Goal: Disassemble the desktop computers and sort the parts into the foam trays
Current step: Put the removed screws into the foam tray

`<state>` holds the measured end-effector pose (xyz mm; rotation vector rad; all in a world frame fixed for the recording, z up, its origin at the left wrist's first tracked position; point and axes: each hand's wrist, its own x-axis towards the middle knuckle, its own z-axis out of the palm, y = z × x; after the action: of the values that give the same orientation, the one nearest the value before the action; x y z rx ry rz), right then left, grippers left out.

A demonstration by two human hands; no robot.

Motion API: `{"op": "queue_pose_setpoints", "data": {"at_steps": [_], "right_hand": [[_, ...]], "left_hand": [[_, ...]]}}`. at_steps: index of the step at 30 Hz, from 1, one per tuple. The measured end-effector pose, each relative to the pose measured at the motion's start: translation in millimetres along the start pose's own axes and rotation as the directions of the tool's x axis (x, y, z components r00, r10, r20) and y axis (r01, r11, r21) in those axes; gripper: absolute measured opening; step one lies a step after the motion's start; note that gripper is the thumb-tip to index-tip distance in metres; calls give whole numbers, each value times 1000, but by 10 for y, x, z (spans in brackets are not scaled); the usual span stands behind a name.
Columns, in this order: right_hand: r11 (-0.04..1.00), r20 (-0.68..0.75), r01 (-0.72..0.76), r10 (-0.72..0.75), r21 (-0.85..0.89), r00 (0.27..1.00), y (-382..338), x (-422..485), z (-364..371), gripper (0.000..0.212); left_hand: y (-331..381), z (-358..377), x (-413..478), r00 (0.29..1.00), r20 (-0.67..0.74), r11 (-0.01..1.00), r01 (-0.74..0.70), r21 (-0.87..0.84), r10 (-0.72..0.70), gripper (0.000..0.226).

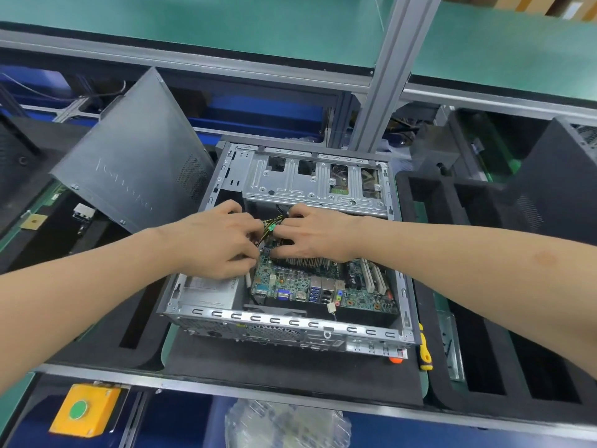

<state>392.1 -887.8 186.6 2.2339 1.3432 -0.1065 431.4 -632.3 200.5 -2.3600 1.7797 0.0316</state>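
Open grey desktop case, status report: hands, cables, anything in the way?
Hands: left hand and right hand both grip yellow-and-black cable bundle above green motherboard. Bundle inside grey metal case. Close behind: silver drive cage.

Single head view, facing forward-down, close above computer case (316,185); edges warped, apparently wide-angle distortion.

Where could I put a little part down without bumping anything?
Free: the black foam strip between the computer case and the front metal rail. Crowded: inside the case, where the left hand and right hand grip the cable bundle, and beside the screwdriver.
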Motion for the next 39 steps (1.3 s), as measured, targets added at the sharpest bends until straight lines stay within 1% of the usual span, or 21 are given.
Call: {"op": "queue_pose_setpoints", "data": {"at_steps": [1,2,4,5,7,8,14,19,21,24,28,30,34,36,39], "right_hand": [[1000,9,4,-4,-5,1000,2,7,-6,82],[1000,16,5,-5,-5,1000,8,14,-13,82],[1000,20,-15,15,3,1000,36,23,-31,79],[1000,23,-27,27,10,999,51,32,-48,77],[999,44,-39,38,19,998,70,56,-93,76],[999,55,-41,40,21,998,70,63,-115,76],[996,31,-35,32,84,999,-6,2,-210,88],[979,69,-94,83,178,994,69,-26,-323,99],[976,49,-97,89,193,995,32,-35,-316,98],[977,-28,-91,98,191,995,-54,-69,-285,93],[964,6,-104,106,245,994,-57,-90,-292,96],[959,26,-117,115,258,993,-44,-97,-304,95],[958,21,-132,131,256,991,-66,-98,-314,91],[956,31,-146,143,255,989,-69,-99,-307,91],[933,60,-182,171,311,983,-39,-113,-308,96]], "left_hand": [[-8,33,6,999,11,998,45,-35,-45,44],[1,67,8,995,13,989,103,-104,-102,40],[43,124,46,973,7,923,220,-315,-230,19],[66,149,73,958,33,874,273,-402,-283,10],[96,152,131,928,114,799,365,-478,-355,16],[92,147,154,920,133,784,384,-487,-368,16],[83,116,163,930,139,766,360,-532,-340,11],[45,54,126,948,159,764,317,-563,-276,8],[30,30,103,955,169,747,295,-595,-242,12],[29,20,64,961,146,735,273,-621,-235,17],[41,10,67,970,122,724,239,-647,-211,22],[36,-6,73,969,126,717,243,-654,-213,25],[11,-2,75,962,153,707,269,-655,-224,24],[8,15,82,955,163,696,293,-655,-248,23],[36,39,106,942,192,708,333,-623,-275,24]]}}
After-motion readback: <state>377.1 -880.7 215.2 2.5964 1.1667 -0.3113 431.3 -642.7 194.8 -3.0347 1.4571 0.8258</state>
